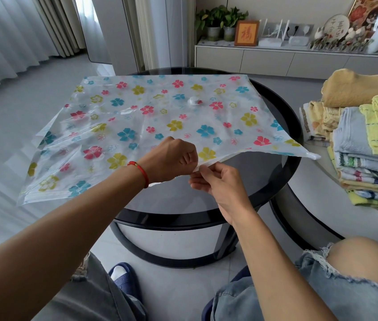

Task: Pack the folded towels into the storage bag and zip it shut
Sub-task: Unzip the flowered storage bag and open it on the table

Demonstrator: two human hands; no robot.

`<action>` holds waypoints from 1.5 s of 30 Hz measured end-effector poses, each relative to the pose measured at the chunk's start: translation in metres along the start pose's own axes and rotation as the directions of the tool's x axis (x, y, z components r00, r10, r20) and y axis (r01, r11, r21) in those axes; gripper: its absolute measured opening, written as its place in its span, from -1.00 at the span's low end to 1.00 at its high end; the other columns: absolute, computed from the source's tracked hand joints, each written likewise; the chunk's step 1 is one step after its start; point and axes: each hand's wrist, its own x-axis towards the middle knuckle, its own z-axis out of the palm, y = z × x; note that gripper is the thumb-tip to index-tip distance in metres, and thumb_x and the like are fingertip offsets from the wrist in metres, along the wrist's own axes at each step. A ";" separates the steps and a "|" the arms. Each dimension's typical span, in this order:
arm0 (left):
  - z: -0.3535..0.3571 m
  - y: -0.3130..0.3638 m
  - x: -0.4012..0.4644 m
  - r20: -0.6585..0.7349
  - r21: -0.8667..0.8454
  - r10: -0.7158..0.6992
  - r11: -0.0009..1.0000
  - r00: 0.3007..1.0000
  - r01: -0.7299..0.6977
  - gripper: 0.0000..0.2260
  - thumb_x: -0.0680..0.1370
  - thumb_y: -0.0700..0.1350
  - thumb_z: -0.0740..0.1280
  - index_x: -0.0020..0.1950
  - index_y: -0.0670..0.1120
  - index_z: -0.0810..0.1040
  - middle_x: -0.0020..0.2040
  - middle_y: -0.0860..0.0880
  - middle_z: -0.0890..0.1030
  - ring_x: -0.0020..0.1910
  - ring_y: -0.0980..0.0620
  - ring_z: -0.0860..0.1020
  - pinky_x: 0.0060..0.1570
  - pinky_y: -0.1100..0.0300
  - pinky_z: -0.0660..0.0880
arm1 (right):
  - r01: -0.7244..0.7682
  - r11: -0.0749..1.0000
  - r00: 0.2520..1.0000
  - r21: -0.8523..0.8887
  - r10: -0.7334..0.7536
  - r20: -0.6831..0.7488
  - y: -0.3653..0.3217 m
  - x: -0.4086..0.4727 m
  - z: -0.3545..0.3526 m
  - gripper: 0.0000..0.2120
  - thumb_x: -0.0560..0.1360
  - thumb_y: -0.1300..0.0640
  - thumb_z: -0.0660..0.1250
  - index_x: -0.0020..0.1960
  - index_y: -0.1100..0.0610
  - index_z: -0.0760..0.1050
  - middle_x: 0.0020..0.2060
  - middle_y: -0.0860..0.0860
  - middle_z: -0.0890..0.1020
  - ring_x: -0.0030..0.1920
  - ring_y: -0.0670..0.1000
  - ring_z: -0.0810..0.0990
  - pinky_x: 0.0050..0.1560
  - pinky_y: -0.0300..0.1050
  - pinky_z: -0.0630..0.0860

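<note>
Flower-printed vacuum storage bag [160, 117] spread flat over round black glass table [285, 144], left portion overhanging the rim, white valve cap [193, 101] near the centre. Near edge of bag lifted off the glass and pinched from both sides: left hand [171, 158], red string bracelet [140, 172] at the wrist, fingers curled down onto the upper layer; right hand [218, 181] just beside it, thumb and fingertips gripping the white edge strip from below. Both hands thus closed on the bag's opening edge, almost touching. Stack of folded towels [368, 163] in yellow, blue and striped cloth on a second, pale table [322, 179] to the right, apart from the bag; tan towel [364, 89] on a rear pile. Knees in frayed denim and a blue slipper [123, 276] below
</note>
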 end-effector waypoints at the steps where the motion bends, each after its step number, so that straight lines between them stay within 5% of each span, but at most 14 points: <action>1: -0.001 -0.001 0.000 0.008 -0.023 -0.007 1.000 1.000 0.007 -0.95 0.51 -0.20 0.44 -0.15 -0.13 0.66 -0.30 0.10 0.62 -0.29 0.23 0.59 -0.19 0.40 0.53 | -0.002 1.000 1.000 0.018 0.002 0.011 0.000 0.000 -0.001 -0.79 0.68 0.13 0.32 0.03 0.21 0.68 -0.13 0.18 0.77 -0.09 0.21 0.78 0.06 0.09 0.72; 7: -0.005 -0.004 0.000 0.052 -0.064 -0.030 0.997 0.998 0.033 -0.96 0.55 -0.16 0.42 -0.07 -0.10 0.67 -0.21 0.11 0.65 -0.24 0.26 0.60 -0.15 0.45 0.51 | -0.001 0.997 1.000 0.077 0.000 0.014 -0.001 -0.003 -0.002 -0.71 0.72 0.12 0.23 0.02 0.25 0.65 -0.13 0.27 0.74 -0.16 0.20 0.76 -0.07 -0.01 0.72; 14: -0.004 -0.002 0.001 0.050 -0.080 -0.058 0.995 0.997 0.062 -0.93 0.53 -0.11 0.46 -0.05 -0.09 0.69 -0.19 0.11 0.66 -0.22 0.21 0.62 -0.17 0.49 0.50 | 0.010 0.998 1.000 -0.059 -0.011 -0.013 -0.005 -0.005 0.003 -0.52 0.42 -0.19 0.51 0.02 0.23 0.64 -0.20 0.11 0.77 -0.19 0.14 0.78 -0.15 -0.05 0.72; 19: -0.002 0.000 0.001 0.022 -0.053 -0.060 0.997 0.998 0.062 -0.93 0.53 -0.16 0.46 -0.03 -0.14 0.70 -0.13 0.01 0.71 -0.18 0.15 0.63 -0.09 0.34 0.58 | 0.002 0.999 1.000 -0.048 -0.003 -0.027 -0.004 -0.004 0.003 -0.83 0.58 0.09 0.47 0.03 0.21 0.65 -0.19 0.10 0.78 -0.18 0.13 0.78 -0.14 -0.06 0.71; 26: -0.010 0.005 -0.009 0.202 0.061 -0.035 0.998 0.979 0.023 -0.85 0.48 -0.22 0.41 0.03 -0.10 0.68 -0.12 0.04 0.70 -0.18 0.13 0.62 -0.12 0.31 0.58 | 0.066 0.981 0.981 -0.184 -0.097 -0.167 0.001 -0.003 0.009 -0.90 0.56 0.20 0.42 -0.12 0.21 0.63 -0.33 0.05 0.75 -0.33 0.07 0.76 -0.20 -0.04 0.72; 29: -0.010 0.007 -0.015 0.248 0.246 -0.118 0.968 0.962 0.055 -0.92 0.43 -0.19 0.40 -0.21 -0.02 0.64 -0.31 0.04 0.61 -0.31 0.02 0.54 -0.28 0.27 0.49 | 0.084 0.983 0.971 -0.164 -0.117 -0.208 0.005 -0.004 0.011 -0.89 0.54 0.22 0.38 -0.17 0.18 0.58 -0.36 0.05 0.74 -0.35 0.07 0.75 -0.25 -0.09 0.69; 32: -0.009 0.010 -0.015 0.203 0.269 -0.118 0.961 0.972 0.060 -0.65 0.36 -0.25 0.37 -0.52 0.05 0.33 -0.50 0.00 0.40 -0.35 -0.12 0.47 -0.46 0.31 0.28 | 0.055 0.986 0.974 -0.158 -0.088 -0.210 0.005 -0.005 0.014 -0.88 0.54 0.15 0.36 -0.15 0.18 0.57 -0.36 0.05 0.74 -0.38 0.10 0.75 -0.25 -0.02 0.73; 36: -0.010 0.011 -0.015 0.152 0.263 -0.125 0.961 0.980 0.082 -0.85 0.41 -0.22 0.34 -0.33 -0.10 0.65 -0.37 -0.08 0.63 -0.38 -0.11 0.56 -0.33 0.09 0.57 | -0.164 0.958 0.979 -0.237 0.129 -0.155 -0.006 0.000 0.023 -0.71 0.47 0.04 0.29 -0.17 0.28 0.60 -0.42 0.12 0.72 -0.44 0.14 0.73 -0.27 -0.05 0.70; 39: -0.008 0.014 -0.017 0.126 0.266 -0.103 0.962 0.987 0.066 -0.82 0.49 -0.14 0.32 -0.22 -0.13 0.70 -0.28 -0.12 0.67 -0.30 -0.11 0.61 -0.24 0.03 0.57 | -0.236 0.951 0.971 -0.200 0.238 -0.012 -0.011 0.004 0.027 -0.68 0.46 0.06 0.30 -0.13 0.31 0.65 -0.38 0.18 0.72 -0.45 0.13 0.68 -0.39 -0.13 0.61; 45: -0.010 0.011 -0.018 0.075 0.139 -0.082 0.988 0.994 0.071 -0.88 0.47 -0.16 0.41 -0.19 -0.11 0.75 -0.25 -0.01 0.71 -0.26 0.03 0.65 -0.21 0.09 0.60 | -0.137 0.958 0.989 -0.251 0.146 0.019 -0.012 0.001 0.029 -0.65 0.20 -0.18 0.37 -0.48 0.11 0.61 -0.50 0.08 0.62 -0.55 0.02 0.52 -0.56 -0.23 0.39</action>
